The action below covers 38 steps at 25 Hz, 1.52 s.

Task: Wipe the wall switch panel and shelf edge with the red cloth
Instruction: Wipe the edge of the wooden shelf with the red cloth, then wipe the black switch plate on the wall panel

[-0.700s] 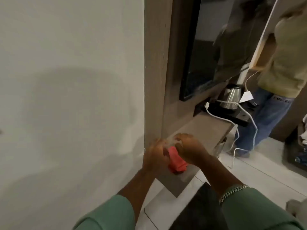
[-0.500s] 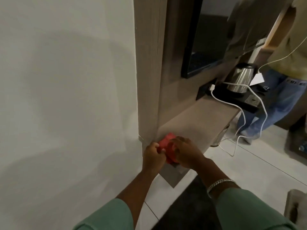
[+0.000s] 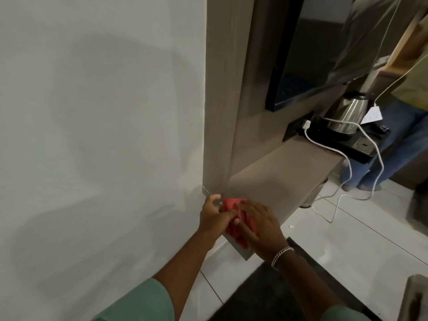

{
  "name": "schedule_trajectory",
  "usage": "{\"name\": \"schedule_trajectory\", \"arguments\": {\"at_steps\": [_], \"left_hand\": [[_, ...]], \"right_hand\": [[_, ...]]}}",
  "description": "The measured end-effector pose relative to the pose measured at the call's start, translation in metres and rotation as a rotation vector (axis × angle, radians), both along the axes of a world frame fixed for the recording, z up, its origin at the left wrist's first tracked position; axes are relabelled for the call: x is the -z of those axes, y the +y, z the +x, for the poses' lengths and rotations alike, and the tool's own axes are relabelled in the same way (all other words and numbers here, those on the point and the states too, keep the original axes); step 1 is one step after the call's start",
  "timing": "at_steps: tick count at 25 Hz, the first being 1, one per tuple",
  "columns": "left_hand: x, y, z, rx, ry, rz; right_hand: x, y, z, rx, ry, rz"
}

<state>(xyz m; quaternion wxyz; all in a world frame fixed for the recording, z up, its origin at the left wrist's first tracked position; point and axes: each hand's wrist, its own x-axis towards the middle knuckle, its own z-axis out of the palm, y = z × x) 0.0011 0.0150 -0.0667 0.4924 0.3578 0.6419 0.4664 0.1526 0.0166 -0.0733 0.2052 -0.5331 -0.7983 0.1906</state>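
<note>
Left grip curls round the red cloth, anchoring it at the shelf edge; right grip, fingers extended, presses it flat, apparently for wiping contact.

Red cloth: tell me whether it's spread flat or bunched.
Bunched up. The red cloth shows crumpled folds at the corner of the shelf, pressed under the right hand and pinched by the left hand.

Both forearms reach forward and meet at the red cloth. The left hand grips the cloth's left edge with curled fingers. The right hand lies flat on top of it, fingers straight and slightly spread.
</note>
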Motion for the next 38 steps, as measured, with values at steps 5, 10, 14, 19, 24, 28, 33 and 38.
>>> {"name": "schedule_trajectory", "arguments": {"at_steps": [5, 10, 14, 19, 24, 28, 33, 38], "left_hand": [[-0.077, -0.076, -0.072, 0.172, -0.117, 0.106], [-0.186, -0.183, -0.152, 0.092, 0.149, 0.368], [-0.269, -0.291, -0.219, -0.109, 0.465, 0.670], [-0.352, -0.419, -0.322, -0.620, 0.942, 1.143], [-0.359, -0.468, -0.423, -0.981, 1.504, 1.074], [-0.331, -0.469, -0.492, -0.891, 1.850, 0.488], [-0.305, -0.463, -0.542, -0.949, 2.118, 0.355], [-0.301, -0.459, -0.551, -1.006, 2.193, 0.425]], "right_hand": [[-0.056, -0.083, -0.072, -0.126, 0.268, 0.070], [-0.138, -0.149, -0.176, -0.215, 0.475, 0.459], [-0.208, -0.202, -0.261, -0.346, 0.653, 0.695], [-0.275, -0.269, -0.360, -0.533, 0.805, 0.885], [-0.305, -0.311, -0.434, -0.648, 0.763, 0.929], [-0.308, -0.319, -0.484, -0.614, 0.497, 0.970], [-0.282, -0.280, -0.497, -0.528, 0.526, 1.115], [-0.287, -0.296, -0.525, -0.429, 0.713, 1.005]]}}
